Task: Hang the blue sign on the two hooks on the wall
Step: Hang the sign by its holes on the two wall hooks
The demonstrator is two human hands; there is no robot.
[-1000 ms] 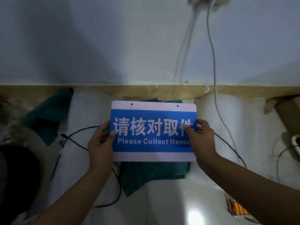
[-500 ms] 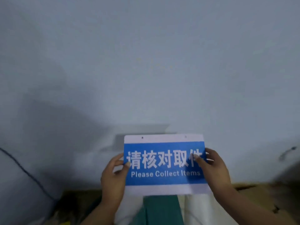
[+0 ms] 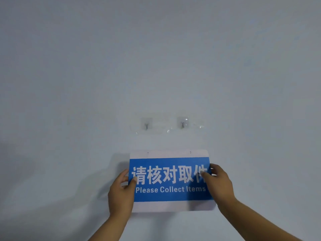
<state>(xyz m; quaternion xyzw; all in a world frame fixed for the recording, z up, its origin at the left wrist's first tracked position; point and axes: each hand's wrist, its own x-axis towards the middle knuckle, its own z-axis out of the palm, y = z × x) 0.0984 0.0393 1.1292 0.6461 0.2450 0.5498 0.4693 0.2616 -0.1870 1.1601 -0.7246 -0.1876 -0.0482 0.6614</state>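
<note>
The blue sign point(image 3: 171, 180) with white borders and white lettering "Please Collect Items" is held upright in front of the wall. My left hand point(image 3: 121, 193) grips its left edge, and my right hand point(image 3: 218, 185) grips its right edge. Two small holes sit in the sign's white top strip. On the wall above it are two clear adhesive hooks, the left hook point(image 3: 146, 125) and the right hook point(image 3: 182, 124). The sign's top edge is a short way below both hooks, apart from them.
The pale grey-white wall point(image 3: 156, 58) fills the view. Bits of clear tape residue point(image 3: 199, 126) sit right of the hooks. The sign and arms cast a soft shadow on the wall at lower left.
The view has swung up from the table to the wall. The sign, held in both hands, has risen, and the two hooks have come into view above it.
</note>
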